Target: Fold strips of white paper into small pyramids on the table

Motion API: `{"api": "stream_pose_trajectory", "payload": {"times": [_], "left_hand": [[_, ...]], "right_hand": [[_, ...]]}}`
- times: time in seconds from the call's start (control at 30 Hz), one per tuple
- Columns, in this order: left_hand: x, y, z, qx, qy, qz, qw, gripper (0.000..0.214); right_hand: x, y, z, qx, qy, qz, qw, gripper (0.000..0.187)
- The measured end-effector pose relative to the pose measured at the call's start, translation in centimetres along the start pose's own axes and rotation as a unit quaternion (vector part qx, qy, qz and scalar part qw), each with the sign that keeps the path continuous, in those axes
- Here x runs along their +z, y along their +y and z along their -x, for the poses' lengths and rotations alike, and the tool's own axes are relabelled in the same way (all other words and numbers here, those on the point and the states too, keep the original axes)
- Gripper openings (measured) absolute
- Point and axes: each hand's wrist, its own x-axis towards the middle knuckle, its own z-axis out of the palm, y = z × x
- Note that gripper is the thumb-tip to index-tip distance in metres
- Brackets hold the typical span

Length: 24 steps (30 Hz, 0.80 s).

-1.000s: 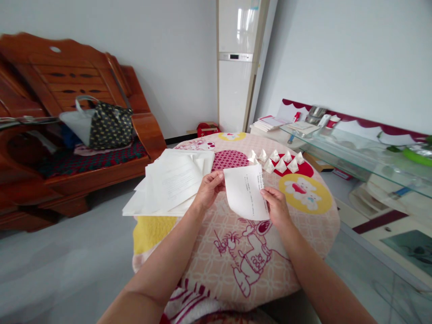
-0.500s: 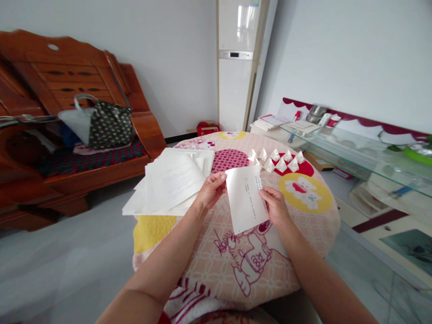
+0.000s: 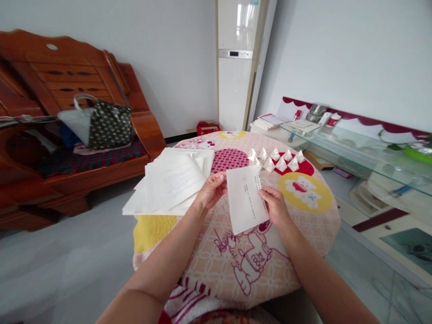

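A white sheet of paper [image 3: 247,200] with printed lines is held up over the table between both hands. My left hand [image 3: 213,191] pinches its left edge near the upper corner. On the opposite edge, my right hand [image 3: 274,203] grips it between thumb and fingers. Beyond the sheet, several small folded paper pyramids [image 3: 281,165] stand in two rows. A spread stack of white papers [image 3: 178,184], the top one printed, lies to the left of my left hand.
The round table wears a patterned pink cloth [image 3: 216,252]. A wooden bench [image 3: 72,76] with a bag [image 3: 110,123] on it stands at left. To the right runs a glass-topped cabinet [image 3: 364,153], and a tall white air conditioner [image 3: 234,85] stands behind.
The sheet's top edge has shifted very slightly, and it looks a little flatter at its upper left corner. Both hands keep nearly the same place and grip.
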Motion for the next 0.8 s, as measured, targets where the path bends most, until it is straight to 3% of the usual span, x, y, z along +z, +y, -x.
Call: {"api": "stream_pose_trajectory", "payload": {"times": [0.43, 0.8], "left_hand": [[-0.41, -0.14, -0.33, 0.013, 0.043, -0.014, 0.999, 0.048], [0.45, 0.38, -0.24, 0.038, 0.052, -0.044, 0.997, 0.041]], "right_hand": [[0.25, -0.35, 0.16, 0.019, 0.003, -0.011, 1.000, 0.026], [0.28, -0.36, 0.08, -0.002, 0.020, 0.012, 1.000, 0.027]]}}
